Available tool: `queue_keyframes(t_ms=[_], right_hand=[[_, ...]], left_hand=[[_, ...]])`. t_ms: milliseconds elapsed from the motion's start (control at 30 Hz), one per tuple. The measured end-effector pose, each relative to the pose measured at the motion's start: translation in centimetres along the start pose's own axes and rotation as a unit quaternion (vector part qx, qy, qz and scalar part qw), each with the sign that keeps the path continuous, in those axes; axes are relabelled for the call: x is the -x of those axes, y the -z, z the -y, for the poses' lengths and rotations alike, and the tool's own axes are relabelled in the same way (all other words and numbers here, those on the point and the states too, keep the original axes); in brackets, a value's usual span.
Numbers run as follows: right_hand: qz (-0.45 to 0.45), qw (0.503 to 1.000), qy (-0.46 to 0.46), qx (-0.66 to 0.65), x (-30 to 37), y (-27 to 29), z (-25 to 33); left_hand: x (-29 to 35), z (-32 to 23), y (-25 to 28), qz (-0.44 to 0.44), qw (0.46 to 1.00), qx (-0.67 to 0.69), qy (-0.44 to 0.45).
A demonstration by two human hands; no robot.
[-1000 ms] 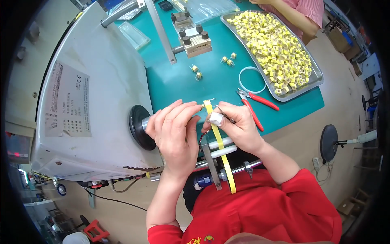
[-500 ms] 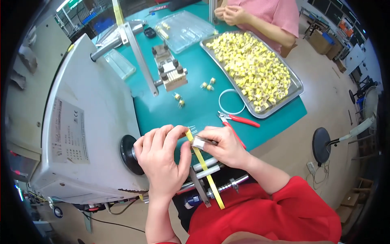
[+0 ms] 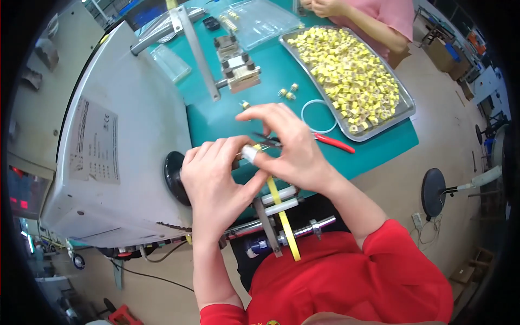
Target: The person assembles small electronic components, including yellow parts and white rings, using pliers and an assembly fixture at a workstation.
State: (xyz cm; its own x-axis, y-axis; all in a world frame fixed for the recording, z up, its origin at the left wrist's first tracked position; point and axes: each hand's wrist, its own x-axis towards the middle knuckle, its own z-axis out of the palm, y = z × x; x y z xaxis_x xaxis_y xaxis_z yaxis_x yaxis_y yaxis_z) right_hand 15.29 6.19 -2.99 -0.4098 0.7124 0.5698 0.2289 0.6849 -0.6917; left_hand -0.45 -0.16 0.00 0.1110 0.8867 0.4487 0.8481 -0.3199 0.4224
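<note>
My left hand (image 3: pixel 214 170) is curled beside the machine's black round knob, its thumb and fingers bent around a spot mostly hidden from view. At those fingertips shows a small yellow piece (image 3: pixel 258 147). My right hand (image 3: pixel 295 149) meets the left, thumb wrapped in white and index finger raised. A slim dark metal tool (image 3: pixel 268 140), possibly snips, rests in its grip; its exact kind is unclear. Below both hands, a yellow tape strip (image 3: pixel 285 222) runs over white rollers (image 3: pixel 281 200) toward my lap.
The grey machine (image 3: pixel 124 146) fills the left, its metal arm and clamp block (image 3: pixel 241 76) reaching over the green table. Red-handled pliers (image 3: pixel 336 143), a white ring (image 3: pixel 303 111) and a tray (image 3: pixel 409 108) of yellow coils lie rightward. A co-worker's hands (image 3: pixel 327 6) are beyond.
My right hand has risen from the tape and its index finger has lifted. The left hand has shifted slightly up. The view has tilted, so the table sits higher.
</note>
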Motion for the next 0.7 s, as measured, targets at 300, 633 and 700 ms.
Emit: queue_keyframes(t_ms=[300,633,700], right_hand=[[0.080,0.881,-0.246,-0.397,1.8,-1.4,-1.9],[0.145,0.887,-0.288,-0.331,5.0,-1.1,-1.9],[0.182,0.880,-0.324,-0.297,4.7,-0.8,-1.8]], left_hand=[[0.5,0.2,0.3,-0.013,0.999,-0.025,-0.021],[0.9,0.7,0.6,0.003,1.000,0.004,-0.005],[1.2,0.9,0.0,0.013,1.000,0.001,0.015]])
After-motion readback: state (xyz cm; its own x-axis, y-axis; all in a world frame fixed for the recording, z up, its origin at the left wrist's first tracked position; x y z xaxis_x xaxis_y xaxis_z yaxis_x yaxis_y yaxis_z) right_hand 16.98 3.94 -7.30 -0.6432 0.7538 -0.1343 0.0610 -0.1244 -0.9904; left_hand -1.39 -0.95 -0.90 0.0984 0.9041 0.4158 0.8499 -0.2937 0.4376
